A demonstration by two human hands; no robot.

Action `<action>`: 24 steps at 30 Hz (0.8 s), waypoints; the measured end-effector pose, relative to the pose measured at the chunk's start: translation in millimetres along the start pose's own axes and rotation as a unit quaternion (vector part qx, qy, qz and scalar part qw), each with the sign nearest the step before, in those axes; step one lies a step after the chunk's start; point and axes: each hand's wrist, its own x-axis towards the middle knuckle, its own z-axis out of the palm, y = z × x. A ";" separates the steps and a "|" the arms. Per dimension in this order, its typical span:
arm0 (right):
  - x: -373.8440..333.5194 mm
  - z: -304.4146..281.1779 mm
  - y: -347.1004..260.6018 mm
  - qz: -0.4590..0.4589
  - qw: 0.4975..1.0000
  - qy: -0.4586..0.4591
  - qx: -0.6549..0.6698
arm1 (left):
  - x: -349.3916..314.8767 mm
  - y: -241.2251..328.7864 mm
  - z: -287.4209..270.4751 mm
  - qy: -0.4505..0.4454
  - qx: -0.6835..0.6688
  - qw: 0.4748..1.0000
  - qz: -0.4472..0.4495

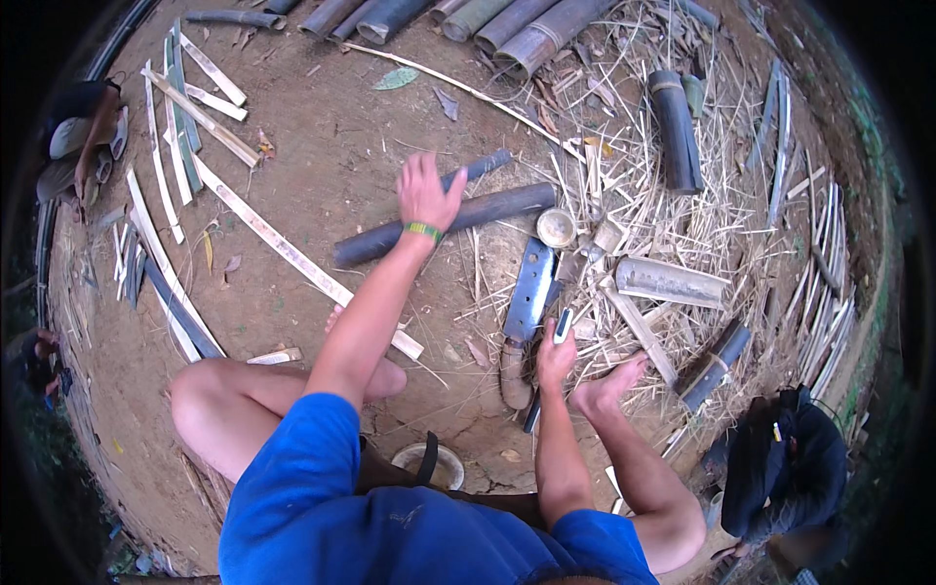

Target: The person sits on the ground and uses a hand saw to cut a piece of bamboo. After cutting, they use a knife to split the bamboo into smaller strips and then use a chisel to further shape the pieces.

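My left hand [427,195], slightly blurred, reaches forward with its fingers stretched out over a short thin dark bamboo piece [478,171]. Just below it lies a longer, thicker bamboo pole [497,207]. My right hand [556,363] is closed around a slim tool [564,327] with a black-and-white end; a dark part pokes out below the fist. What kind of tool it is, I cannot tell. Beside that hand, on the ground, rests a machete [527,292] with holes along its blade and a brown handle. A cut bamboo cup [557,228] stands near its tip.
Split bamboo strips [278,239] lie to the left. Thick bamboo poles [551,34] line the far side. Shavings [624,156] and a halved bamboo piece [673,283] cover the right. A bowl [444,468] sits by my lap. A person [790,473] is at lower right.
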 end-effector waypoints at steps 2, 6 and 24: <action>-2.4 2.3 -4.2 -0.005 1.000 -0.004 0.009 | -49.2 -33.2 -19.1 -0.047 0.116 0.990 0.057; -0.2 2.8 11.8 -0.024 0.998 0.021 0.052 | -83.3 -72.7 -33.2 -0.079 0.190 0.969 0.139; 65.9 -66.2 7.9 -0.007 0.966 0.209 0.155 | -106.7 -34.4 -25.6 -0.145 0.064 0.981 0.113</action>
